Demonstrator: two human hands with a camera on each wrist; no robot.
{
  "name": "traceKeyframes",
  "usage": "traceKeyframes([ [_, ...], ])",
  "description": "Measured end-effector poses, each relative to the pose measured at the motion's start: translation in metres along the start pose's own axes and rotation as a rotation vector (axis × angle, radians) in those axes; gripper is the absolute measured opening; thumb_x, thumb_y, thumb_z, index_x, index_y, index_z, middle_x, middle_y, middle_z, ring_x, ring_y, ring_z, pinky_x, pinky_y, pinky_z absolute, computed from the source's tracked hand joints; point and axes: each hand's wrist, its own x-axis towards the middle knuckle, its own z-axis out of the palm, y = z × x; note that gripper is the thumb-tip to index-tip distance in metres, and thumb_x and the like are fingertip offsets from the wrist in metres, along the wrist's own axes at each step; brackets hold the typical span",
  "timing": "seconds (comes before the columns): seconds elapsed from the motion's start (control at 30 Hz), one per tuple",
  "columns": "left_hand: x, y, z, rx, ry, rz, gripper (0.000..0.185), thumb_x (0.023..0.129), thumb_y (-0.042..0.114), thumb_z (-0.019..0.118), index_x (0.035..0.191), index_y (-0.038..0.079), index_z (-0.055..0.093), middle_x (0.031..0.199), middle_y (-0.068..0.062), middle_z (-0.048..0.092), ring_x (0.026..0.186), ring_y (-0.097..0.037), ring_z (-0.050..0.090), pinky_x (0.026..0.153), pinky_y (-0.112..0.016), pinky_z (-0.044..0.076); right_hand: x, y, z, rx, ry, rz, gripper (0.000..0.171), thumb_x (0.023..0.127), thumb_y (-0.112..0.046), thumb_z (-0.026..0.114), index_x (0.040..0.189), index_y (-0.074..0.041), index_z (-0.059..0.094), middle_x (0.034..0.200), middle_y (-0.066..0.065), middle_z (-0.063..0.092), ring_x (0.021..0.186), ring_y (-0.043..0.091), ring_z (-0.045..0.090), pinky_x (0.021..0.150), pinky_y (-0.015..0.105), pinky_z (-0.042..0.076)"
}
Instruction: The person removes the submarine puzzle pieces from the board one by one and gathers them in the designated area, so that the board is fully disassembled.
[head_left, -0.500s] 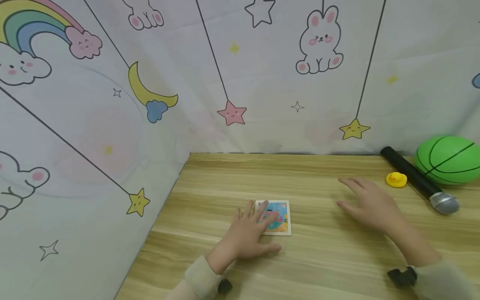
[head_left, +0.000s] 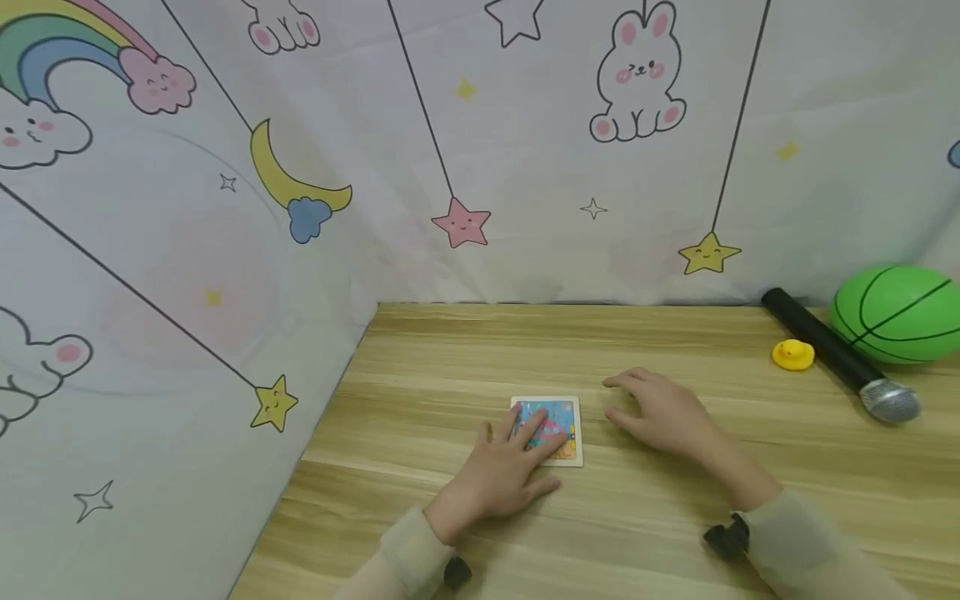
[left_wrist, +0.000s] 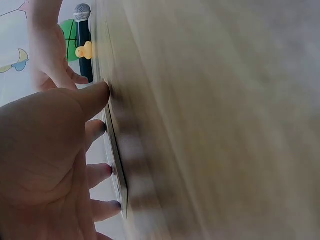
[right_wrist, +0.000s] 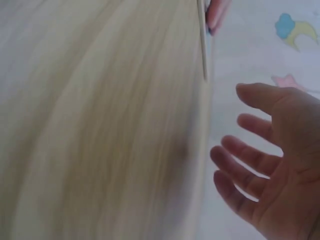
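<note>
Green ball (head_left: 897, 314), black microphone (head_left: 840, 357) and yellow duck (head_left: 792, 356) on wooden table (head_left: 465, 350), cartoon-print curtain (head_left: 375, 150) behind.

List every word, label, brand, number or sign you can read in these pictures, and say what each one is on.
No readable text in any view.
Puzzle card under the left hand: a colourful picture, too small to tell if it bears words.
Curtain: drawings only, such as stars, a rabbit, a moon and a rainbow.
Microphone, green ball, rubber duck: no label visible.
Both wrist views are blurred.
</note>
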Motion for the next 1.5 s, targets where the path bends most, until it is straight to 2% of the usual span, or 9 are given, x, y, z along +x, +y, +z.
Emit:
traceKeyframes([
  [0.23, 0.011, 0.000, -0.005, 0.002, -0.024, 0.012, 0.063, 0.107, 0.061, 0.041, 0.165, 0.038, 0.029, 0.173, -0.006, 0.018, 0.155, -0.044, 0.015, 0.107, -0.075, 0.033, 0.012, -0.005, 0.013, 0.042, -0.056, 0.005, 0.042, 0.095, -0.033, 0.077, 0.131, -0.011, 0.070, 0.129, 0.010, 0.067, 0.117, 0.033, 0.065, 0.094, 0.057, 0.053],
  [0.43, 0.022, -0.002, -0.008, -0.023, -0.054, 0.013, 0.064, 0.107, 0.060, 0.041, 0.165, 0.039, 0.026, 0.173, -0.005, 0.015, 0.156, -0.044, 0.013, 0.107, -0.076, 0.031, 0.024, -0.009, 0.016, 0.021, -0.094, 0.016, 0.042, 0.095, -0.035, 0.077, 0.130, -0.012, 0.071, 0.128, 0.010, 0.067, 0.114, 0.033, 0.066, 0.089, 0.057, 0.055],
  [0.7, 0.033, -0.006, -0.012, -0.033, -0.076, 0.014, 0.064, 0.107, 0.061, 0.041, 0.165, 0.041, 0.025, 0.173, -0.005, 0.014, 0.157, -0.041, 0.010, 0.108, -0.075, 0.032, 0.037, -0.011, 0.022, 0.019, -0.153, 0.044, 0.042, 0.094, -0.036, 0.078, 0.129, -0.013, 0.073, 0.128, 0.011, 0.065, 0.116, 0.035, 0.064, 0.092, 0.057, 0.054],
  [0.93, 0.037, -0.008, -0.013, -0.025, -0.102, 0.023, 0.065, 0.107, 0.062, 0.039, 0.166, 0.040, 0.020, 0.174, -0.005, 0.009, 0.157, -0.042, 0.007, 0.108, -0.076, 0.031, 0.041, -0.013, 0.023, 0.002, -0.170, 0.053, 0.041, 0.093, -0.035, 0.080, 0.127, -0.013, 0.074, 0.126, 0.013, 0.063, 0.113, 0.037, 0.064, 0.087, 0.058, 0.056],
  [1.5, 0.039, -0.008, -0.013, -0.035, -0.106, 0.015, 0.066, 0.106, 0.063, 0.039, 0.166, 0.042, 0.020, 0.174, -0.004, 0.009, 0.157, -0.041, 0.008, 0.108, -0.076, 0.031, 0.040, -0.017, 0.020, -0.014, -0.157, 0.056, 0.042, 0.092, -0.034, 0.081, 0.127, -0.011, 0.074, 0.125, 0.015, 0.063, 0.110, 0.037, 0.065, 0.083, 0.056, 0.057],
])
